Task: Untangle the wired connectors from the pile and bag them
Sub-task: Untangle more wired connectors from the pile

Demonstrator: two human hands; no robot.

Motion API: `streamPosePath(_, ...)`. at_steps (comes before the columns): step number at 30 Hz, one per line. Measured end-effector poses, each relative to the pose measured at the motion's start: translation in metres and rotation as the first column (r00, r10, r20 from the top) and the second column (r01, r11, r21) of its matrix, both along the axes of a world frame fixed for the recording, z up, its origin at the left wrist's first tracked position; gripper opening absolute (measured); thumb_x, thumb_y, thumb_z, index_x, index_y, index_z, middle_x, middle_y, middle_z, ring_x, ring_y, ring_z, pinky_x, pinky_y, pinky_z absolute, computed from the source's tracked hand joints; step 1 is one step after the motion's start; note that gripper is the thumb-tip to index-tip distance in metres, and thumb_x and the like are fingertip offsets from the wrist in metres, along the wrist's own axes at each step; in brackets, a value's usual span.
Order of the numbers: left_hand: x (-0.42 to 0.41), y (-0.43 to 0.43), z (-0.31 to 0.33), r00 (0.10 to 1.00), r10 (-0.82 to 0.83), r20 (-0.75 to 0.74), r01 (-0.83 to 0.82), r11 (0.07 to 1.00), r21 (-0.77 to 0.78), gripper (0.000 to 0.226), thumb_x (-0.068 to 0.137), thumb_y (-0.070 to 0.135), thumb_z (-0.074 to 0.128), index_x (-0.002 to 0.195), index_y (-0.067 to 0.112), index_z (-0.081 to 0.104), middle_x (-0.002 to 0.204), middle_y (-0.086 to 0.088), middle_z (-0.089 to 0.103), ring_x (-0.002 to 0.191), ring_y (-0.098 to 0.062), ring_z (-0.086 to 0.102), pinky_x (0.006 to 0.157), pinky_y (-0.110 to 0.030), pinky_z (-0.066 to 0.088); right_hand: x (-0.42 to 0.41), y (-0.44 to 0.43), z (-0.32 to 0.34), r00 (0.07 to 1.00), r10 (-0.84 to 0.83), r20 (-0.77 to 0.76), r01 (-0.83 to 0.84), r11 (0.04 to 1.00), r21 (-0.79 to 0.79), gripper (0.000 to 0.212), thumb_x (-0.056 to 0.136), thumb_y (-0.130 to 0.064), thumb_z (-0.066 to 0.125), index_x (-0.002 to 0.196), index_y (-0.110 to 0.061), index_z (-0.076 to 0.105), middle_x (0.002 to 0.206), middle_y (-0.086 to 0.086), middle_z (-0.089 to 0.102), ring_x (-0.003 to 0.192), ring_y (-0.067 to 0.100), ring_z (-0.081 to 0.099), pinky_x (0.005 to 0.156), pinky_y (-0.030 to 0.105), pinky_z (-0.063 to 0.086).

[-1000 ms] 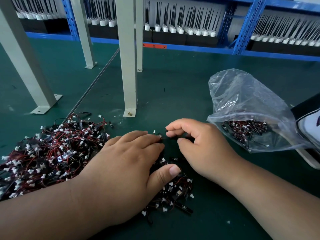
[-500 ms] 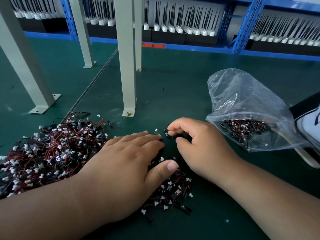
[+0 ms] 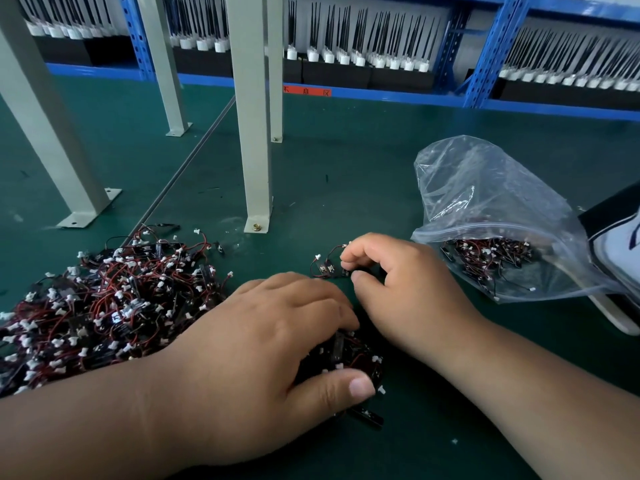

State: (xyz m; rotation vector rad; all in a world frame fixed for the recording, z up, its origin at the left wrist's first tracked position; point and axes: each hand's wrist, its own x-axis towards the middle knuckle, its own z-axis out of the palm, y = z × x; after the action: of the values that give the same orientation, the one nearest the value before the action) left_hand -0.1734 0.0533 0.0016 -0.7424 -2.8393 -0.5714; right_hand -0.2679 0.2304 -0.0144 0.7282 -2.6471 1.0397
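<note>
Under the left hand: the left hand (image 3: 263, 358) lies over a small clump (image 3: 360, 362) of connectors. Its fingers are bent down across the top and its thumb is pressed to the near side, gripping the clump. Only the clump's right edge shows between thumb and fingers.
In the right hand: the right hand (image 3: 405, 289) is curled, with thumb and forefinger closed on one wired connector (image 3: 327, 270). The pinch point itself is tucked behind the fingertips. The red and black lead with its white plug sticks out to the left, just beyond the left hand's fingers.
Hard to make out: in the big pile (image 3: 104, 306), left of the left hand and touching that forearm, single pieces cannot be told apart. The pile runs off the left edge.
Cut off: a white and black object (image 3: 620, 251) sits past the bag at the right edge. I cannot tell what it is.
Bag: a clear zip bag (image 3: 485, 188) lies on its side just right of the right hand. The bagged connectors (image 3: 485, 258) show through the plastic below the zip strip.
Surface: both hands rest on a green mat (image 3: 381, 168).
In the way: a grey post (image 3: 254, 133) is bolted to the mat just beyond the hands, between the big pile and the bag. More posts stand further left.
Behind: blue shelving (image 3: 491, 57) carries rows of black antennas (image 3: 346, 46) in white bases. The print on an orange label (image 3: 306, 91) on the shelf edge is too small to read.
</note>
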Motion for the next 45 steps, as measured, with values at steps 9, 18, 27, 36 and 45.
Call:
streamPosePath(9,-0.0030,0.0021,-0.0016,0.999,0.033,0.012,-0.033,0.999,0.006,0.034,0.085,0.058,0.045,0.111,0.039,0.057,0.113,0.025,0.053,0.113,0.000,0.048,0.097,-0.033,0.042,0.0002,0.0012,0.0008,0.997,0.073,-0.017,-0.073,0.997,0.009,0.042,0.084,0.001,0.058,0.105,-0.033,0.072,0.097,-0.018,0.065,0.099,-0.002,0.056,0.086,0.007,0.040)
streamPosePath(18,-0.0044,0.0017,-0.0024,0.990,0.140,-0.010,-0.138,0.984,0.108,0.023,0.082,0.047,0.053,0.100,0.036,0.062,0.103,0.022,0.059,0.104,-0.002,0.052,0.092,-0.032,0.045,-0.0007,0.0024,-0.0016,0.997,0.070,0.035,-0.071,0.997,0.017,0.042,0.086,-0.003,0.059,0.110,-0.035,0.067,0.101,-0.020,0.068,0.106,-0.004,0.055,0.091,0.010,0.041)
streamPosePath(27,-0.0040,0.0014,-0.0020,0.985,0.170,-0.012,-0.167,0.980,0.110,0.018,0.081,0.041,0.056,0.097,0.036,0.063,0.095,0.021,0.058,0.094,-0.003,0.051,0.086,-0.026,0.045,-0.0006,0.0019,-0.0010,1.000,0.022,0.014,-0.021,0.999,-0.032,0.047,0.076,0.002,0.054,0.103,-0.034,0.068,0.096,-0.021,0.069,0.102,0.004,0.060,0.089,0.030,0.051)
streamPosePath(36,-0.0049,0.0018,-0.0015,0.985,0.172,-0.003,-0.170,0.979,0.114,0.017,0.082,0.038,0.054,0.096,0.036,0.062,0.090,0.019,0.057,0.092,-0.003,0.052,0.083,-0.029,0.046,-0.0017,0.0025,-0.0028,0.997,0.057,0.052,-0.053,0.996,-0.065,0.045,0.079,0.000,0.058,0.100,-0.038,0.068,0.094,-0.020,0.070,0.095,-0.003,0.062,0.077,0.007,0.045)
streamPosePath(45,-0.0041,0.0023,0.0003,0.985,0.172,0.007,-0.172,0.979,0.111,0.018,0.081,0.040,0.054,0.096,0.035,0.064,0.090,0.019,0.056,0.091,-0.005,0.052,0.083,-0.029,0.045,-0.0044,0.0023,-0.0049,0.998,0.057,0.038,-0.055,0.997,-0.053,0.040,0.083,-0.005,0.062,0.107,-0.037,0.068,0.098,-0.021,0.070,0.096,-0.004,0.061,0.080,0.009,0.046)
